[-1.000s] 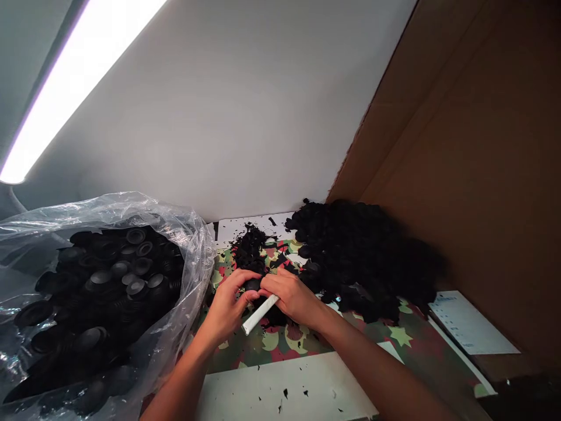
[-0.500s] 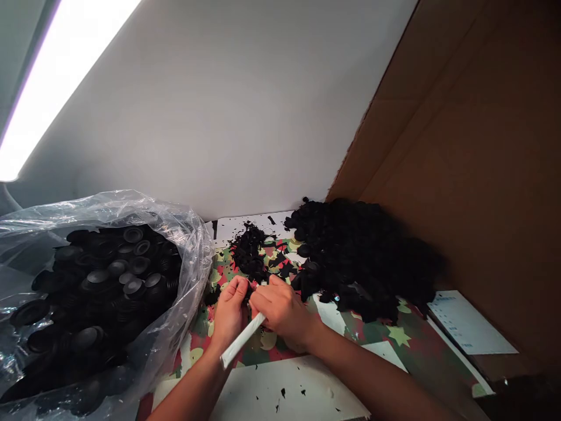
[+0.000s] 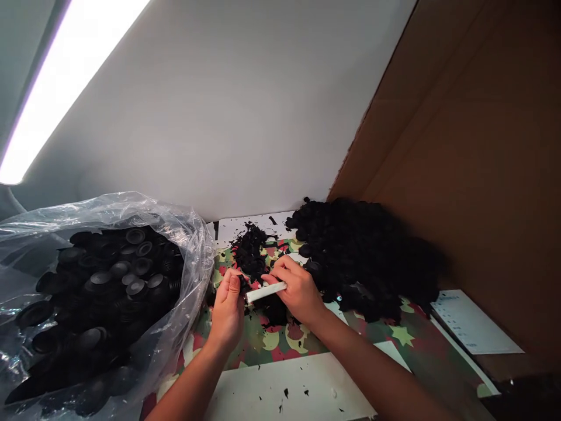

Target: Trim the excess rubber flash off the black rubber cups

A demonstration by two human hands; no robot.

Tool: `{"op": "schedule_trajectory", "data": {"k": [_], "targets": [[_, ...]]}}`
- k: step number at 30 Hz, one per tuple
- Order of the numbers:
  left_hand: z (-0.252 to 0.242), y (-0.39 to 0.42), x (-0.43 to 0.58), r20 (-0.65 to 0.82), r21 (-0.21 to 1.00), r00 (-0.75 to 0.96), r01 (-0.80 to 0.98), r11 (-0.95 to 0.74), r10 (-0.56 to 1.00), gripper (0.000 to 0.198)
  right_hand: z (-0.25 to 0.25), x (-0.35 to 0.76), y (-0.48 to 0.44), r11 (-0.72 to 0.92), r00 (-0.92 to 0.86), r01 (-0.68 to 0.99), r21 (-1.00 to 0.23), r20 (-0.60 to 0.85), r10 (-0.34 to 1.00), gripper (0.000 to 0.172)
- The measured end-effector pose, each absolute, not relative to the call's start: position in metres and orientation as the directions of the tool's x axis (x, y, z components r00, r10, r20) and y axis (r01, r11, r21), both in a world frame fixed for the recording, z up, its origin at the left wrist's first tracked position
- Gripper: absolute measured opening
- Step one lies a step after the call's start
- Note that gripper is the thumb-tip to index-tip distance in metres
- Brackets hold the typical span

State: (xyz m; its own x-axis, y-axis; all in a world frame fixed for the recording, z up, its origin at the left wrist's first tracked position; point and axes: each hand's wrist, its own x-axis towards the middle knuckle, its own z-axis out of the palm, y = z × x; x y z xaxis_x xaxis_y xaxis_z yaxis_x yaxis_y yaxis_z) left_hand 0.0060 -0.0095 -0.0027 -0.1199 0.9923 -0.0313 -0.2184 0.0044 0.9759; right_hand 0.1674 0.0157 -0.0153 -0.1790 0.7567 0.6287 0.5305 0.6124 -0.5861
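Note:
My left hand (image 3: 228,313) is closed, thumb up, around a small black rubber piece (image 3: 242,284) that shows only partly beside the thumb. My right hand (image 3: 301,293) grips a thin white stick-like handle (image 3: 265,291), whose near end points left toward the left hand. Whatever the far end of the handle carries is hidden by the right fingers. A gap separates the two hands. Beyond them lies a small heap of black shreds (image 3: 249,245), and more dark scraps (image 3: 276,311) lie between the hands.
A clear plastic bag (image 3: 197,234) at left holds many round black rubber parts (image 3: 101,277). On the right, a large black pile (image 3: 359,257) rests against a cardboard wall (image 3: 460,164). A white board (image 3: 280,386) lies in front, and a printed paper (image 3: 477,324) at far right.
My right hand has drawn away from the left, up and to the right. The white handle has swung from a steep slant to nearly level. My left hand keeps its hold.

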Motion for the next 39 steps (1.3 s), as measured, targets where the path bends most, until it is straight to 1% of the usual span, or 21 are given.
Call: {"op": "schedule_trajectory", "data": {"k": [3,5,7,11,12,15,16,19,21,23,25,27,32,35,39], "targets": [[-0.009,-0.010,0.003,0.011,0.990,-0.142,-0.139,-0.031,0.990,0.050,-0.014,0.158,0.006,0.617,-0.126,0.387,-0.685,0.624,0.771,0.013],[-0.012,-0.011,0.001,0.043,0.995,-0.145,-0.085,-0.056,0.988,0.048,-0.014,0.155,0.003,0.620,-0.144,0.342,-0.706,0.613,0.777,0.015],[-0.013,-0.011,0.000,0.059,0.996,-0.132,-0.055,-0.066,0.989,0.047,-0.015,0.154,0.003,0.602,-0.157,0.347,-0.719,0.588,0.793,0.021],[-0.008,-0.009,-0.001,0.114,0.988,-0.096,-0.093,-0.123,0.989,0.046,-0.017,0.160,0.007,0.509,-0.081,0.365,-0.779,0.518,0.851,0.040],[-0.007,-0.008,-0.001,0.135,0.983,-0.087,-0.116,-0.145,0.987,0.046,-0.015,0.162,0.008,0.486,-0.065,0.345,-0.803,0.496,0.866,0.039],[-0.002,-0.006,-0.003,0.153,0.978,-0.067,-0.132,-0.161,0.986,0.045,-0.010,0.165,0.008,0.419,-0.094,0.230,-0.878,0.409,0.908,0.017],[-0.001,-0.005,-0.004,0.148,0.982,-0.060,-0.110,-0.154,0.987,0.044,-0.008,0.165,0.008,0.388,-0.115,0.186,-0.903,0.372,0.921,0.017],[0.001,-0.005,-0.007,0.162,0.987,-0.037,0.004,-0.162,0.986,0.042,-0.005,0.162,0.008,0.246,-0.152,0.073,-0.966,0.233,0.960,0.030],[0.001,-0.006,-0.009,0.192,0.978,-0.018,0.087,-0.190,0.981,0.040,-0.005,0.160,0.008,0.163,-0.157,0.018,-0.987,0.158,0.975,0.033],[0.000,-0.006,-0.010,0.197,0.973,-0.010,0.122,-0.194,0.980,0.036,-0.006,0.160,0.007,0.116,-0.156,-0.018,-0.993,0.117,0.981,0.034],[0.000,-0.005,-0.010,0.166,0.983,-0.018,0.083,-0.164,0.986,0.032,-0.004,0.161,0.007,0.095,-0.157,-0.037,-0.995,0.100,0.983,0.035],[0.000,-0.005,-0.009,0.118,0.993,-0.026,-0.011,-0.118,0.993,0.030,-0.001,0.162,0.006,0.068,-0.176,-0.062,-0.996,0.078,0.981,0.036],[-0.004,-0.003,-0.008,0.023,0.975,-0.017,-0.222,-0.027,1.000,0.037,0.005,0.163,0.003,-0.006,-0.224,-0.162,-0.987,0.031,0.974,0.041],[-0.004,-0.003,-0.007,0.004,0.960,-0.012,-0.279,-0.008,1.000,0.040,0.005,0.162,0.002,-0.028,-0.234,-0.195,-0.981,0.019,0.972,0.043],[-0.003,-0.004,-0.006,0.010,0.954,-0.014,-0.300,-0.014,1.000,0.040,0.005,0.161,0.001,-0.045,-0.241,-0.221,-0.974,0.010,0.970,0.044]]}}
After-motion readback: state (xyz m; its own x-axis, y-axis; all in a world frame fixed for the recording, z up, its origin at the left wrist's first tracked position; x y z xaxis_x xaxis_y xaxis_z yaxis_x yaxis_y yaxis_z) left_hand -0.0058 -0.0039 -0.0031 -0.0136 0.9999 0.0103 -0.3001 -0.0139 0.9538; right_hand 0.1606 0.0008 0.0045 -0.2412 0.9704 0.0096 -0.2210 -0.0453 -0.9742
